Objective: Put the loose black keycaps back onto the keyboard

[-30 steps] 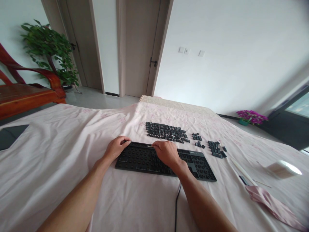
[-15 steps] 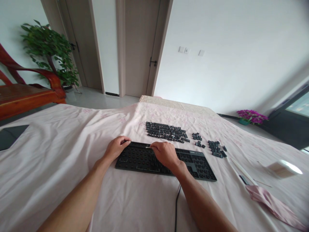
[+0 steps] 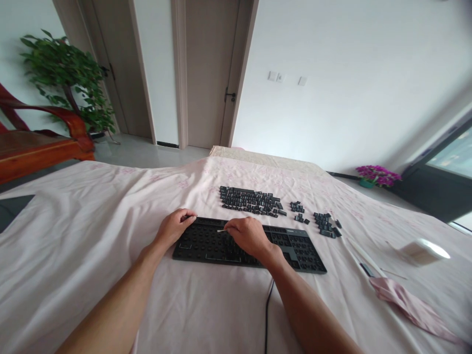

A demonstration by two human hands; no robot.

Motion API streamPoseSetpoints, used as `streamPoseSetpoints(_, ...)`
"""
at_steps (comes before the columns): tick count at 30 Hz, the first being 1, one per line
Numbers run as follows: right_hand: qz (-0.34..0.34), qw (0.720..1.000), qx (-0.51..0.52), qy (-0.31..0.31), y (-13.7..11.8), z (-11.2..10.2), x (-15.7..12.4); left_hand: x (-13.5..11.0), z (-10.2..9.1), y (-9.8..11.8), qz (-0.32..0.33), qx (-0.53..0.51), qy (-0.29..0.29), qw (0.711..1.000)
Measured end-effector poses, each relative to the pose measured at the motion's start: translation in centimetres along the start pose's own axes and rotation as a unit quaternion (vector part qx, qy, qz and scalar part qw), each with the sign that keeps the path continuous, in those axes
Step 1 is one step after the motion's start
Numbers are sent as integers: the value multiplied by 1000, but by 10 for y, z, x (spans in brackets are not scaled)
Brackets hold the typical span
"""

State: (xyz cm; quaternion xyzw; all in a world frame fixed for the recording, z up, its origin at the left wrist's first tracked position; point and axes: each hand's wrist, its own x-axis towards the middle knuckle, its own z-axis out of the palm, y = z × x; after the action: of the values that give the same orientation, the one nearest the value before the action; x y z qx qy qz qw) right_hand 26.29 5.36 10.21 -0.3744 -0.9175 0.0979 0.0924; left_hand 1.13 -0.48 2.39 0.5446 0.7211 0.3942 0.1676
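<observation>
A black keyboard (image 3: 217, 251) with its keycaps off lies on the pink cloth. My left hand (image 3: 173, 228) grips its far left corner between thumb and fingers. My right hand (image 3: 249, 236) is closed over the middle of the keyboard, pinching a cotton swab (image 3: 221, 230). The swab's white tip points left, over the upper rows of bare key posts; whether it touches them I cannot tell. Loose black keycaps (image 3: 250, 200) lie just beyond the keyboard, with smaller groups of keycaps (image 3: 326, 225) to the right.
On the right stand a round tub (image 3: 424, 251) of swabs and a pink cloth piece (image 3: 409, 305), beside a thin stick. A cable (image 3: 268, 314) runs from the keyboard towards me. The flowered bedspread (image 3: 177, 182) is wrinkled. A dark flat panel (image 3: 14, 209) lies at far left.
The swab tip has moved a little towards me, from the keyboard's far edge onto the upper key rows. My left hand keeps its hold on the corner. The view has shifted slightly.
</observation>
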Motion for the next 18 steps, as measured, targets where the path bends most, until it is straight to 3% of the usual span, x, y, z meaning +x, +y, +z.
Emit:
streamPoseSetpoints(12, 6, 999, 19, 47, 15, -1, -7, 2, 2, -3, 1, 3, -16, 1000)
streamPoseSetpoints(18, 66, 996, -4, 55, 46, -6, -23, 1, 2, -4, -7, 0, -18, 1000)
